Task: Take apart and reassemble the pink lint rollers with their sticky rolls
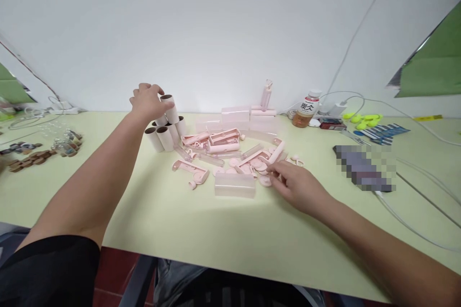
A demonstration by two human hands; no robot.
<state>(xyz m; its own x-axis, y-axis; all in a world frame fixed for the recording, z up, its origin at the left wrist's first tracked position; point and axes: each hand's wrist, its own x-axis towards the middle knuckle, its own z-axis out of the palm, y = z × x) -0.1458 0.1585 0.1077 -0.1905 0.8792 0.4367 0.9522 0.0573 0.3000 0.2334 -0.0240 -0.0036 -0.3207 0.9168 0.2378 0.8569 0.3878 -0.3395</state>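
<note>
At the left of the parts, my left hand [148,101] is closed round the upper end of a white cardboard tube [172,113], with thumb and fingers on either side of its rim. More such tubes [165,138] stand upright in a cluster just below it. My right hand [298,183] reaches into a pile of pale pink plastic pieces, its fingertips close together over round pink discs [265,181]. What those fingertips hold, if anything, is hidden. Beside them lies a clear, pinkish curved cover [235,185]. Pink frame pieces [190,169] lie nearer the tubes.
Against the wall stand more clear covers [235,114] and an upright pink assembled piece [266,96]. A bottle [306,109] is right of them. A phone [360,168] with cables lies on the right. Brown pieces [34,160] and small glass bottles [67,144] are far left.
</note>
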